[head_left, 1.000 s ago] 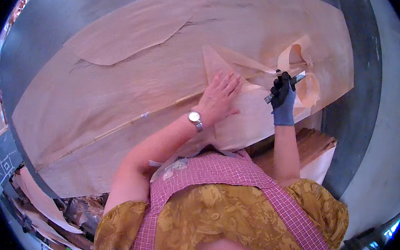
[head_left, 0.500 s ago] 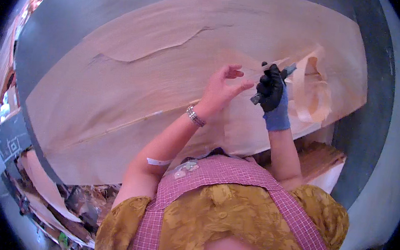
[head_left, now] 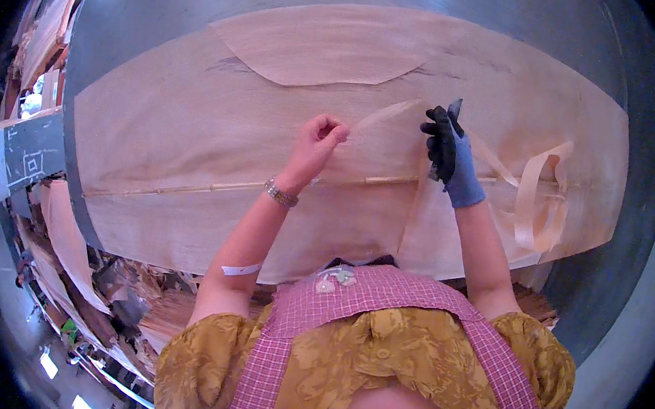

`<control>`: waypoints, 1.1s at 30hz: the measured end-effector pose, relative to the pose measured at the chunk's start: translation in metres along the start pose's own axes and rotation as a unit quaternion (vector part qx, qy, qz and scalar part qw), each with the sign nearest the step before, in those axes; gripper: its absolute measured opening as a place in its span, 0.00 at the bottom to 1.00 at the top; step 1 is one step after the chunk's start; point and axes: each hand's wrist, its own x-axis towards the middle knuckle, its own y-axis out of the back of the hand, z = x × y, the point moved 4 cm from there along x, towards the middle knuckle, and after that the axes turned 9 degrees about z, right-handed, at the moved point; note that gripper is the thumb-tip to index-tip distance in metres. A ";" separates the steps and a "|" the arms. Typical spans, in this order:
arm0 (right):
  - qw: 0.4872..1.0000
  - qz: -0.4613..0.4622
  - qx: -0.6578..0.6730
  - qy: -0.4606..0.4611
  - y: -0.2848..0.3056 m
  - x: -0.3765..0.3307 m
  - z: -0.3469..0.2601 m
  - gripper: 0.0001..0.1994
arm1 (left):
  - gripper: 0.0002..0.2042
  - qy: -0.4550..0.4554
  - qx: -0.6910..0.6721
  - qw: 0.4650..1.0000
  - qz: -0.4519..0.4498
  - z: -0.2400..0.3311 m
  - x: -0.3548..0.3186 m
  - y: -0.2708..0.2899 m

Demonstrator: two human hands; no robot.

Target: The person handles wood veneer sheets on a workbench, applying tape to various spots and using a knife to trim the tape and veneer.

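Note:
My bare left hand is closed in a pinch on one end of a thin, pale veneer strip. The strip slants up toward my right hand. That right hand, in a black and blue glove, grips a dark grey, narrow hand tool whose ends stick out above and below the fist; its exact kind is unclear. Under both hands spreads a large, thin wood veneer sheet. A long, slim yellowish stick lies across it from left to right. Right of my gloved hand is a curled veneer strip.
A grey tabletop with a rounded edge carries the sheet. A veneer piece with a curved edge lies on its far part. Stacked veneer and scraps sit below the table at the left.
My left hand has moved left and closed on the thin strip, which now stretches away from it. The right hand still grips the tool, now turned more upright. The view has shifted.

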 end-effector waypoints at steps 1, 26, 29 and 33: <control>1.000 -0.007 -0.024 0.005 -0.008 -0.002 -0.008 0.22 | 0.06 -0.013 0.000 1.000 0.004 0.001 -0.001 0.008; 0.948 -0.122 -0.091 0.279 -0.136 0.008 -0.026 0.10 | 0.11 -0.343 0.299 0.817 0.355 0.069 -0.028 0.091; 0.901 -0.079 -0.194 0.380 -0.144 0.030 -0.018 0.12 | 0.14 -0.315 0.326 0.825 0.338 0.053 -0.031 0.090; 0.885 -0.055 -0.243 0.393 -0.146 0.028 -0.022 0.12 | 0.17 -0.302 0.379 0.834 0.264 0.035 -0.029 0.077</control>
